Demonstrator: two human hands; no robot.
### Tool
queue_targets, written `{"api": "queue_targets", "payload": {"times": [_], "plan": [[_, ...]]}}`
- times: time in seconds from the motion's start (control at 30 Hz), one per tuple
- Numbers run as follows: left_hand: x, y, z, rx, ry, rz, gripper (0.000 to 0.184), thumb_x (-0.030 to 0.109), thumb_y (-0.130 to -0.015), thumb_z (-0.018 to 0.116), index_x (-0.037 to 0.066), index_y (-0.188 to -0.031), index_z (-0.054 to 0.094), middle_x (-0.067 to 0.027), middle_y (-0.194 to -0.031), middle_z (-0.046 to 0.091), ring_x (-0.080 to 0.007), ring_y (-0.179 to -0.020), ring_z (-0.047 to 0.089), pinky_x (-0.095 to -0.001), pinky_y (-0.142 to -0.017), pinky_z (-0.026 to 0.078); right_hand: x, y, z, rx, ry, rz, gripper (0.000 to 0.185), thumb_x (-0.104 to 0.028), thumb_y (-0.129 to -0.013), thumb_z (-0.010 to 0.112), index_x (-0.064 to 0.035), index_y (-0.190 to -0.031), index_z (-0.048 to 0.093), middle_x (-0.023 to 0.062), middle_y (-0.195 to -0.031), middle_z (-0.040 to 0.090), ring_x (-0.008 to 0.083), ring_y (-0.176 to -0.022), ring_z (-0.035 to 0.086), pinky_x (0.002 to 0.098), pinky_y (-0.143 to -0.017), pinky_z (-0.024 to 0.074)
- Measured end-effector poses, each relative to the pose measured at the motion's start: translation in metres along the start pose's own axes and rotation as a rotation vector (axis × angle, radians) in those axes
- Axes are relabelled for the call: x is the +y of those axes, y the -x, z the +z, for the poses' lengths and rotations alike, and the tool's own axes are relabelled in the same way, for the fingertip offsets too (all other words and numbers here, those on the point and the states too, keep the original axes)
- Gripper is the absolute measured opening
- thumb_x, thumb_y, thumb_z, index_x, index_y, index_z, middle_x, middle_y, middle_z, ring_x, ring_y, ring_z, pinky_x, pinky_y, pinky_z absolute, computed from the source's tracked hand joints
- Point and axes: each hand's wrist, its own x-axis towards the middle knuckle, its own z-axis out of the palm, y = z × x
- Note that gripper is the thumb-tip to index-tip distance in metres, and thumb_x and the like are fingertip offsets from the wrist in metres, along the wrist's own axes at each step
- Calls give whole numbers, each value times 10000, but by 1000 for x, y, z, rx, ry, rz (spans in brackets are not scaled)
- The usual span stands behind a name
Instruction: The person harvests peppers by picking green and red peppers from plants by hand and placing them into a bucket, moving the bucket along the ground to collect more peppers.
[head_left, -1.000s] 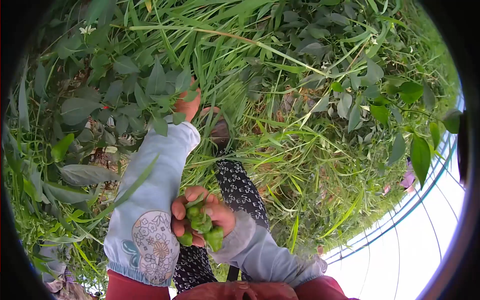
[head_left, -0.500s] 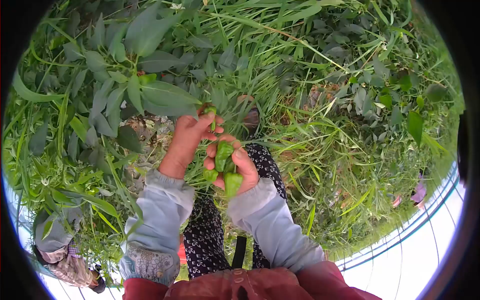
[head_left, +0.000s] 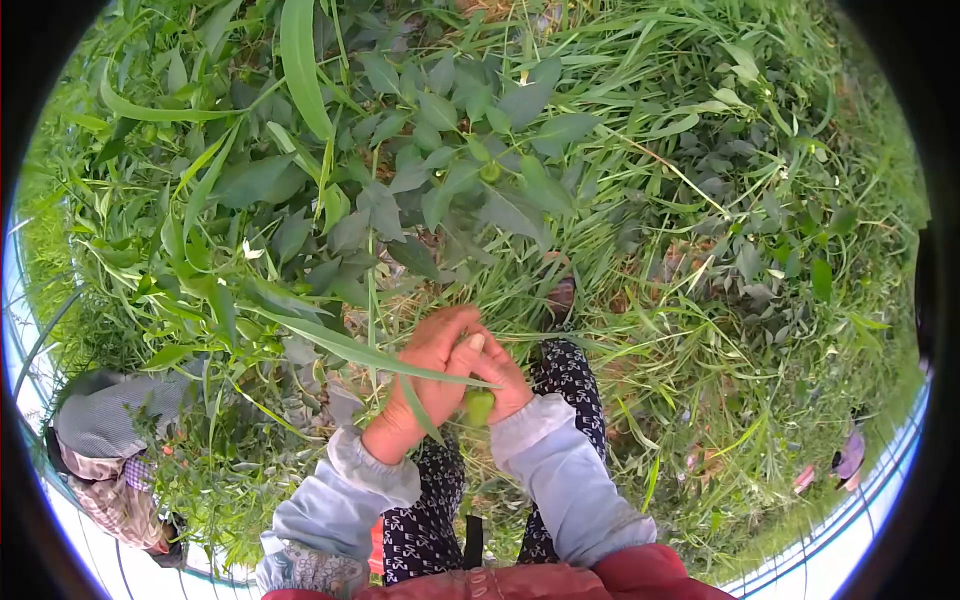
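My left hand (head_left: 432, 362) lies over and against my right hand (head_left: 502, 376), in front of my legs. The left fingers are closed and partly hidden behind the hand; what they hold cannot be made out. My right hand is curled round green peppers, mostly covered by the left hand. One green pepper (head_left: 480, 406) shows below the two hands. A long grass blade (head_left: 350, 350) crosses in front of the left hand. Above the hands stands a leafy pepper plant (head_left: 460, 150) with a small green pepper (head_left: 490, 172) among its leaves.
A person (head_left: 110, 440) is bent low among plants at the lower left. Tall grass (head_left: 640, 250) and more leafy plants surround my patterned trousers (head_left: 570, 385). At the lower right, a purple shape (head_left: 849, 455) shows near the curved, pale wall (head_left: 820, 560).
My left hand went from the plant, with a small green pepper in its fingers, onto my right hand, covering most of the held peppers. The view shifted, and the other person shows more fully.
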Motion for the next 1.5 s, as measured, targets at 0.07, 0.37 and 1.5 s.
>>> {"api": "queue_targets", "payload": {"times": [0.07,0.37,1.5], "plan": [[8,0,-1,-12,-44,47,416,285,-872,518,-30,-1143,508,-217,-1102,546,-346,-1033,534,-378,-883,419,11,-7,-10,-41,-100,-38,556,-198,-787,674,-102,-1250,382,28,-986,559,172,-855,580,318,-693,509],[30,-23,-3,-172,-318,244,481,279,-848,547,-25,-1205,440,-233,-1121,523,-373,-1042,515,-400,-879,418,6,-18,-20,-38,-204,-91,532,-134,-790,661,-106,-1259,410,40,-1023,587,162,-912,592,297,-754,503],[-31,-37,-64,-131,-1522,36,502,142,-803,507,-105,-1226,399,-84,-644,611,-223,-519,598,-372,-504,481,-146,-29,171,-245,521,-32,309,-112,-787,638,-57,-1082,563,41,-824,586,140,-648,580,271,-527,479]]}}
